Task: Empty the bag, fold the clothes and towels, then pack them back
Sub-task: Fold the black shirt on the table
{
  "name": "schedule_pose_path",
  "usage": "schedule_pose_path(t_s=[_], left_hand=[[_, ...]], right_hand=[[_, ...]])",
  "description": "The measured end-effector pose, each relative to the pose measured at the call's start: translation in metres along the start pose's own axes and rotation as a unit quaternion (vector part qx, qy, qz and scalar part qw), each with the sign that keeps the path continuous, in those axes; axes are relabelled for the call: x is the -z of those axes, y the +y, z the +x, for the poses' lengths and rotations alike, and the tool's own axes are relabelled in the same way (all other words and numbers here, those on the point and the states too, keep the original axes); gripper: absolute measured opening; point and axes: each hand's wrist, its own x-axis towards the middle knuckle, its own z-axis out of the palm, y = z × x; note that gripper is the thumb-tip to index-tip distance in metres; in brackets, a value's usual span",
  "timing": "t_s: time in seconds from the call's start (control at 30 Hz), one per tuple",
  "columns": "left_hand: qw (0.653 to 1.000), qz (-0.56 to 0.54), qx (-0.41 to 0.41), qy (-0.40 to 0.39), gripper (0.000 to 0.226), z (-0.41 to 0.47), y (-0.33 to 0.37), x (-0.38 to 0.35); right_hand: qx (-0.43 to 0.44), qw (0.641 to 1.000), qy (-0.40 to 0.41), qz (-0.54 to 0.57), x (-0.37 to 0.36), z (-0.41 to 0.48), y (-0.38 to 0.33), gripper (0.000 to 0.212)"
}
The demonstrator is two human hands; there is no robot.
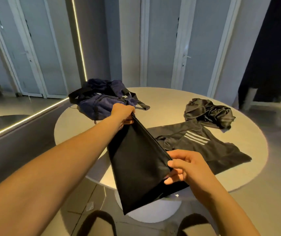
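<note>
The left hand [123,114] pinches the far end of a folded black garment [136,169], fingers curled round its top edge. The right hand [185,167] pinches the near end of that edge between thumb and fingers. The garment hangs between both hands above the near-left rim of the round table [170,103]. A navy bag [102,99] lies far left on the table. A black striped jacket [199,143] lies flat at right, with crumpled black satin cloth [207,113] just beyond it.
</note>
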Motion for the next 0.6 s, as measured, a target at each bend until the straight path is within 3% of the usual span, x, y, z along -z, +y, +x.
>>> schedule_pose_path(t_s=[0.13, 0.23, 0.3, 0.37, 0.43, 0.53, 0.6], left_hand=[[0.996, 0.078, -0.014, -0.037, 0.006, 0.014, -0.023, -0.046], [0.992, 0.11, -0.007, -0.057, 0.018, 0.022, -0.052, -0.066], [0.976, 0.203, -0.067, -0.049, 0.015, 0.026, -0.067, -0.065], [0.936, 0.311, -0.157, -0.047, 0.012, 0.029, -0.075, -0.053], [0.887, 0.394, -0.206, -0.123, 0.029, 0.034, -0.082, -0.034], [0.802, 0.502, -0.209, -0.249, 0.045, 0.04, -0.097, -0.005], [0.779, 0.541, -0.2, -0.247, 0.052, 0.038, -0.11, 0.013]], right_hand=[[-0.064, 0.995, 0.067, -0.023, 0.03, 0.003, 0.02, 0.026], [-0.119, 0.983, 0.1, -0.094, 0.044, 0.009, 0.036, 0.021], [-0.126, 0.975, 0.113, -0.143, 0.048, 0.015, 0.045, 0.021], [-0.118, 0.962, 0.108, -0.221, 0.051, 0.021, 0.052, 0.03], [-0.095, 0.943, 0.103, -0.303, 0.052, 0.028, 0.055, 0.034], [-0.094, 0.928, 0.097, -0.347, 0.055, 0.036, 0.054, 0.028], [-0.1, 0.924, 0.088, -0.359, 0.059, 0.04, 0.052, 0.027]])
